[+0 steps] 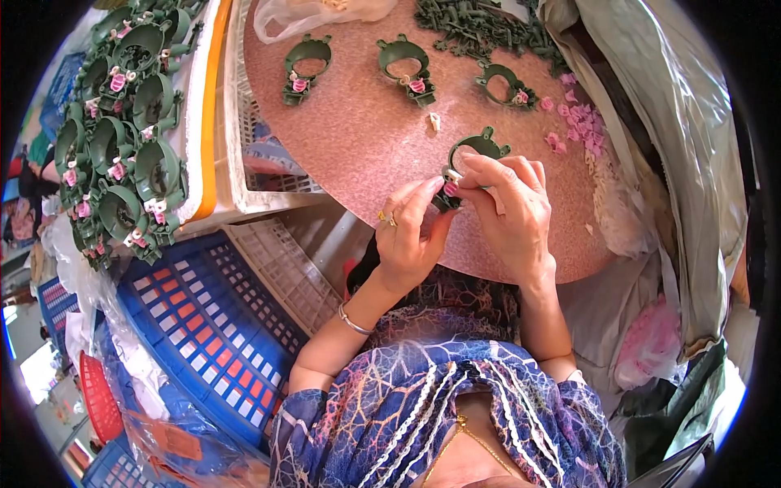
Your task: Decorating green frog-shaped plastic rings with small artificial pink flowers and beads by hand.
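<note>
Above the near part of the round table, both my hands are closed around one dark green plastic ring-shaped part (pixel 486 145). My left hand (pixel 407 232) grips its lower end from the left with thumb and fingertips. From the right, the fingers of my right hand (pixel 517 207) pinch the same end, beside a pink ribbed piece (pixel 451 189) and a small white piece (pixel 452 174). The fingertips partly cover these pieces. Farther back lie three similar green parts, one on the left (pixel 307 69), one in the middle (pixel 404 69) and one on the right (pixel 504 85), each with pink and white pieces.
A loose white piece (pixel 434 122) lies mid-table. Pink pieces (pixel 582 122) and white pieces (pixel 606 191) are heaped at the right, green ones (pixel 488 28) at the back. Many finished-looking green parts (pixel 118 146) fill a tray at left, above a blue basket (pixel 203 325).
</note>
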`<act>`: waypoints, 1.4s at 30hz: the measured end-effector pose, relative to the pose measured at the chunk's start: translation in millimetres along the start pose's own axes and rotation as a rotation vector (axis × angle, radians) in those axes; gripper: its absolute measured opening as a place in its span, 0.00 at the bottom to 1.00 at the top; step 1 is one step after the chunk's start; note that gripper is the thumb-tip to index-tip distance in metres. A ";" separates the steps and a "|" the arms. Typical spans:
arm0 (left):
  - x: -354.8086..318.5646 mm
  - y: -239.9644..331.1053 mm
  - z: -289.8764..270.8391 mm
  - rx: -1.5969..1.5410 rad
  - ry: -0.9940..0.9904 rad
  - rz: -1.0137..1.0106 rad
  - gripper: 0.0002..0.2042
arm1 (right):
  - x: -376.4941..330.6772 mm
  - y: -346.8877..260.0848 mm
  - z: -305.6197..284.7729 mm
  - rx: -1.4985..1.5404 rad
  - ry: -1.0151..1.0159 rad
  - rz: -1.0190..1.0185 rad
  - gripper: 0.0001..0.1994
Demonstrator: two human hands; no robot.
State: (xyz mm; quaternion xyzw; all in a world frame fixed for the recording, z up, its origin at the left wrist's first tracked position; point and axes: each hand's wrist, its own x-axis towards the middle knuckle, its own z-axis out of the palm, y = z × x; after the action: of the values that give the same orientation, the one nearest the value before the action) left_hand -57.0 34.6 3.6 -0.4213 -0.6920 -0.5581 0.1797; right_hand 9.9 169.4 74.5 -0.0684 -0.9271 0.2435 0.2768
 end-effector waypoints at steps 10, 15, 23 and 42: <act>-0.5 2.3 -2.4 0.069 -0.048 0.027 0.23 | -0.5 -10.9 1.3 -0.069 -0.029 0.236 0.14; -0.7 1.0 0.5 0.072 -0.025 0.078 0.21 | -4.0 -11.7 5.6 -0.108 -0.053 0.247 0.10; -3.3 -0.8 0.0 0.058 -0.046 0.068 0.24 | 1.0 -14.6 1.0 -0.178 -0.025 0.135 0.03; -6.7 -2.7 -1.2 0.005 -0.023 0.062 0.26 | 12.2 -15.3 -0.8 -0.200 -0.152 0.101 0.20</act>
State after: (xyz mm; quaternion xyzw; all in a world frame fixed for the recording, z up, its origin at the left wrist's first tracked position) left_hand -55.5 30.9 -2.5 -0.4484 -0.6818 -0.5458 0.1901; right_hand 0.3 159.6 88.4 -0.1239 -0.9603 0.1679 0.1851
